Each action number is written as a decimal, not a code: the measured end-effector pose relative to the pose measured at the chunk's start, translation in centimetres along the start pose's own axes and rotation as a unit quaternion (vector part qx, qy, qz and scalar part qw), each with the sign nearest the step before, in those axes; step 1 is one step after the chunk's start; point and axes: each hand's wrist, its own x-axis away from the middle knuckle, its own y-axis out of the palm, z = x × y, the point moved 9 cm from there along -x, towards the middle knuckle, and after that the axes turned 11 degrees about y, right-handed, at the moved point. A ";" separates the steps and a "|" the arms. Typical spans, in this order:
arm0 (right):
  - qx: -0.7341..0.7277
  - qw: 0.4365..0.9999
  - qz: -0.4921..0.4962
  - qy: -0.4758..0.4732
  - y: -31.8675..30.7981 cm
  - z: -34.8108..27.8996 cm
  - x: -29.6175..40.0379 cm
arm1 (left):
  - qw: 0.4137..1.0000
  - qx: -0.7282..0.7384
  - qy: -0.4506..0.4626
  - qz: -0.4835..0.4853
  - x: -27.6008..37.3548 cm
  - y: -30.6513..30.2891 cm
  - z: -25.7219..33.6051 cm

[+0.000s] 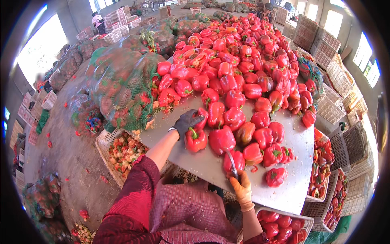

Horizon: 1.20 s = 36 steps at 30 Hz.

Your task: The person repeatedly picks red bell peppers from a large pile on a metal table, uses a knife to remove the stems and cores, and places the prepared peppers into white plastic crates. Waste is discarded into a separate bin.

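My left hand [186,122], in a dark glove, reaches over the metal table [195,166] with its fingers on a red bell pepper [201,118]. Just below that hand stands another red pepper with a green stem [195,140]. My right hand [241,186], in an orange-stained light glove, is closed round the dark handle of a curved metal tool [232,160], probably a coring knife. Its blade points up, in front of a red pepper [238,161] near the table's front edge. A large heap of red peppers [225,70] covers the far part of the table.
At the left are a crate of cores and scraps [105,146] and large net sacks of peppers [122,88]. A crate of red peppers [309,224] stands by the right forearm, with more filled crates [320,198] beyond. Stacked crates line the right wall. A person [98,22] stands far off.
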 end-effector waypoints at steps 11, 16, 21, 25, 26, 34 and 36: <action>-0.218 0.969 0.105 0.054 -4.4 2.5 -0.4 | 0.973 -0.010 -0.210 0.098 -22.0 0.1 -5.8; -0.323 0.946 -0.004 0.021 -1.7 0.2 -1.5 | 0.936 -0.039 -0.289 0.199 -25.3 2.9 -15.1; -0.294 0.955 -0.023 0.038 -3.5 4.6 -0.6 | 0.931 0.054 -0.338 0.125 -24.7 5.6 -14.8; -0.258 0.965 0.041 0.010 -2.6 2.2 -1.3 | 0.968 0.150 -0.141 0.147 -23.3 4.5 -13.9; -0.237 0.970 0.041 0.041 -2.7 2.7 -1.3 | 0.939 0.291 -0.167 0.076 -22.8 5.9 -13.9; -0.194 0.975 0.042 0.094 -2.0 2.2 -3.9 | 0.978 -0.193 -0.065 0.044 -20.5 -9.9 -9.7; -0.183 0.976 0.046 0.105 -1.8 2.1 -4.4 | 0.937 -0.341 -0.081 0.011 -19.5 -17.3 -15.2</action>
